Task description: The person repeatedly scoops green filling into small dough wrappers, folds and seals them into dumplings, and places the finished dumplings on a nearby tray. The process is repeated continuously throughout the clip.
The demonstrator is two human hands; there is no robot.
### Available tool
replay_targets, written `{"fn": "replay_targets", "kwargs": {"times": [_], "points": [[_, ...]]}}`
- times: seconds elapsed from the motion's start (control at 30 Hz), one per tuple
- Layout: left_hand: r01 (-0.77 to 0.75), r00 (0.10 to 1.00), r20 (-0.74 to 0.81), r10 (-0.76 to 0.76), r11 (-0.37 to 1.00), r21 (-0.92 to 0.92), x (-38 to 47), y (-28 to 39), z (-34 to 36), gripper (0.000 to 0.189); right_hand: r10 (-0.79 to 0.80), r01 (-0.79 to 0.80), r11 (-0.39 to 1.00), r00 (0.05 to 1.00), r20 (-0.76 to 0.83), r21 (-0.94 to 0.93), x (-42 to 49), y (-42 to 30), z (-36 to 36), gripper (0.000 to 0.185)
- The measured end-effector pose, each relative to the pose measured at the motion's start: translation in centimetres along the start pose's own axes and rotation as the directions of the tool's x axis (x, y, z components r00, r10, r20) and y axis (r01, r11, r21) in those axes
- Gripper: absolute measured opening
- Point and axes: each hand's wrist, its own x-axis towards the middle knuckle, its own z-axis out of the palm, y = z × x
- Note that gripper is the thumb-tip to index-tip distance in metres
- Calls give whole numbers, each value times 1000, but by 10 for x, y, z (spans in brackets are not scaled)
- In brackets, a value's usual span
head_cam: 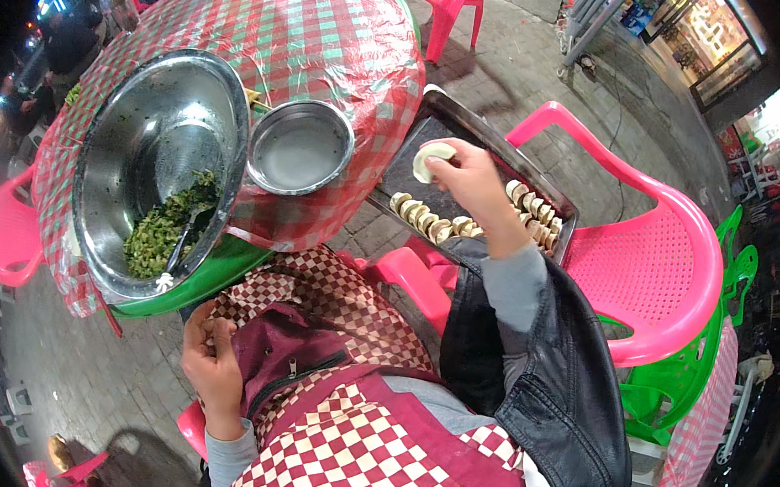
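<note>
Over the dark metal tray (420, 136), my right hand (467, 181) pinches a pale, crescent-shaped dumpling (431, 161) between thumb and fingers. Rows of dumplings (440, 228) stand along the tray's near side, partly hidden by my right forearm. My left hand (213, 353) is curled beside the checked apron (340, 439), below the table edge; whether anything is inside it I cannot tell. A large steel bowl (146, 111) sits tilted on the table, with chopped green filling (157, 239) and a spoon (180, 244) in it. Beside it is a small steel bowl (301, 144) of cloudy liquid.
A red-and-green checked plastic cover (303, 37) lies over the round table. Pink plastic chairs (642, 263) stand around, one right beside the tray. A green chair (674, 389) is behind that one. Metal poles (592, 29) rise near a lit shopfront. The ground is paved (86, 350).
</note>
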Motion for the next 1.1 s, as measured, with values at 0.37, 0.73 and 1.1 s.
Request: {"fn": "replay_targets", "kwargs": {"times": [0.37, 0.73, 1.1], "points": [[-38, 995, 95, 25, 989, 144, 0, -26, -2, 24, -43, 147, 904, 965, 257, -402, 108, 159, 48, 30], [-12, 998, 66, -1, 979, 204, -8, -15, -12, 19, 52, 120, 902, 924, 378, -416, 101, 191, 61, 56], [-257, 759, -542, 359, 932, 257, 14, -10, -69, 7, 47, 50, 816, 987, 152, -575, 111, 153, 14, 39]]}}
